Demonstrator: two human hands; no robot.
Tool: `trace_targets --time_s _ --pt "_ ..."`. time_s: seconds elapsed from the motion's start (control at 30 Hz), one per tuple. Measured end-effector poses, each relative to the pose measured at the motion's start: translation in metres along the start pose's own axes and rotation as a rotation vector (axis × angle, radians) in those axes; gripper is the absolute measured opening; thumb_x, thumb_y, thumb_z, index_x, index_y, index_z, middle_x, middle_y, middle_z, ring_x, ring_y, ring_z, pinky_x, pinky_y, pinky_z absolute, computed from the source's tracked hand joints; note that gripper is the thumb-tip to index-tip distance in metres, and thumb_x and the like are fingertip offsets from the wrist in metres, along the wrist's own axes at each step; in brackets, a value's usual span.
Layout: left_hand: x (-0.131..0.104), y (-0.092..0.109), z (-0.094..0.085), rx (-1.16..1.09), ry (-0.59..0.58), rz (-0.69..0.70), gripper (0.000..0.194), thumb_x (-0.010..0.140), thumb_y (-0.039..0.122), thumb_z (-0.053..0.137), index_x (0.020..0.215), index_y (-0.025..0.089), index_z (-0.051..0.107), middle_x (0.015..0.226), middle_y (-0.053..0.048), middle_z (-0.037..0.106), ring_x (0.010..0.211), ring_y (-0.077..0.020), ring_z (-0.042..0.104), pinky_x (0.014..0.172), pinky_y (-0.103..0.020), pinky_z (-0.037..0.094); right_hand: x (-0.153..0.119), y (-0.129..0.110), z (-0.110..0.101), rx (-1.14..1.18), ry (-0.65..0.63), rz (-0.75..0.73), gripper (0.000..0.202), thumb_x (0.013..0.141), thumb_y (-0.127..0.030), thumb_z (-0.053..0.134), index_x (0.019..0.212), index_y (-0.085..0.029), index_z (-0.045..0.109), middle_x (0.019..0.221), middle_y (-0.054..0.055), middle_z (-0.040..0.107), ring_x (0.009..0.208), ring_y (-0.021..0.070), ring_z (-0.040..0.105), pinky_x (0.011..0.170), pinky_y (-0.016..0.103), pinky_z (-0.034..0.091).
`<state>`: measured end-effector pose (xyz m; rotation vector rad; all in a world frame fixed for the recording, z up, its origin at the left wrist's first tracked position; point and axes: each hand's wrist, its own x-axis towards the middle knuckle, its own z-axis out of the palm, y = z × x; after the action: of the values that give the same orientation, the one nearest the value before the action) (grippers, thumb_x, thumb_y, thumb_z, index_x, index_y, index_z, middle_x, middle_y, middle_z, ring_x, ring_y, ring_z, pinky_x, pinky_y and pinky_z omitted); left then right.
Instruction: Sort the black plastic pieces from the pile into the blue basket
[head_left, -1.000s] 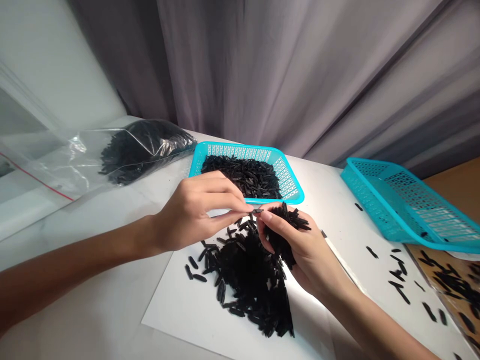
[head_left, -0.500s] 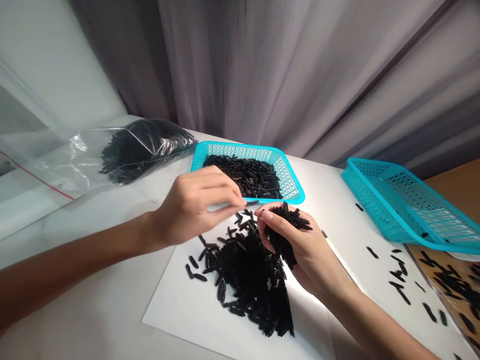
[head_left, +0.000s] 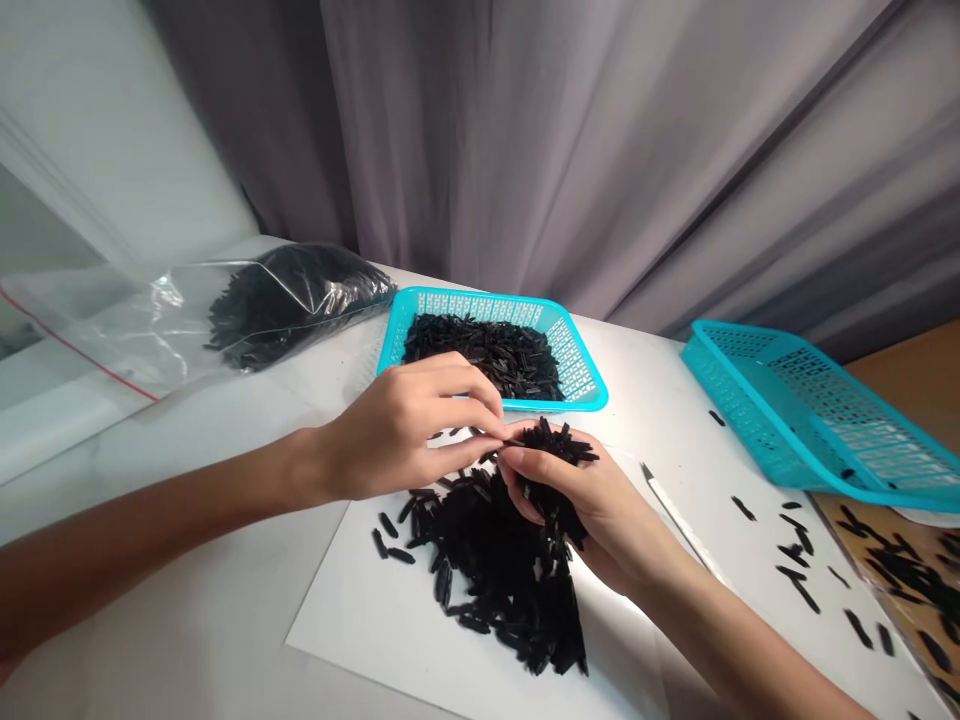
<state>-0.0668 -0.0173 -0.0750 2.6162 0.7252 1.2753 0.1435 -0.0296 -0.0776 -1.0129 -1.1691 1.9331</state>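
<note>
My right hand is closed around a bunch of small black strips, with many ends sticking out above the thumb. The fingertips of my left hand are pinched together at my right thumb, on one thin black strip that is mostly hidden between the two hands. Below both hands, a heap of the same black strips lies on a sheet of white paper. Just behind the hands stands a blue plastic basket with a layer of such strips in it.
A clear zip bag of black strips lies at the back left. To the right are a second blue basket, a slim white craft knife or similar tool and scattered strips. A grey curtain hangs behind the table.
My left hand has moved down and slightly right, bringing the strip in its fingertips to my right thumb. My right hand has shifted a little left and down, still holding the bunch.
</note>
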Motion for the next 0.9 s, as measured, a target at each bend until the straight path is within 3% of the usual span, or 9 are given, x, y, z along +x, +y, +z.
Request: trace_targets --time_s 0.3,0.53,0.9 --pt "0.0013 -0.0026 -0.0054 -0.018 0.022 -0.102 0.002 0.09 0.014 0.076 0.09 0.014 0.074 0.09 -0.005 0.076 0.085 -0.0159 0.069 0.078 -0.029 0.056 0.0015 -0.0043 -0.0016 -0.003 0.062 -0.025 0.026 0.087 -0.034 0.077 0.073 -0.015 0.067 0.063 -0.002 0.055 0.055 0.0096 0.044 0.052 0.024 0.033" --pt "0.0006 -0.0029 -0.0039 -0.018 0.021 -0.179 0.004 0.089 0.017 0.078 0.091 0.016 0.075 0.09 -0.004 0.077 0.084 -0.0156 0.07 0.078 -0.029 0.057 0.0015 -0.0036 -0.0024 -0.007 0.101 -0.012 0.024 0.085 -0.034 0.079 0.074 -0.016 0.068 0.064 -0.002 0.056 0.057 0.0104 0.045 0.053 0.024 0.033" --pt "0.0017 0.0009 -0.006 0.01 0.079 -0.099 0.005 0.088 0.013 0.078 0.087 0.016 0.074 0.086 -0.003 0.077 0.082 -0.0158 0.071 0.075 -0.029 0.058 -0.0008 -0.0041 -0.0031 -0.011 0.088 -0.03 0.02 0.08 -0.032 0.084 0.08 -0.017 0.071 0.064 -0.003 0.057 0.058 0.0106 0.045 0.053 0.025 0.032"
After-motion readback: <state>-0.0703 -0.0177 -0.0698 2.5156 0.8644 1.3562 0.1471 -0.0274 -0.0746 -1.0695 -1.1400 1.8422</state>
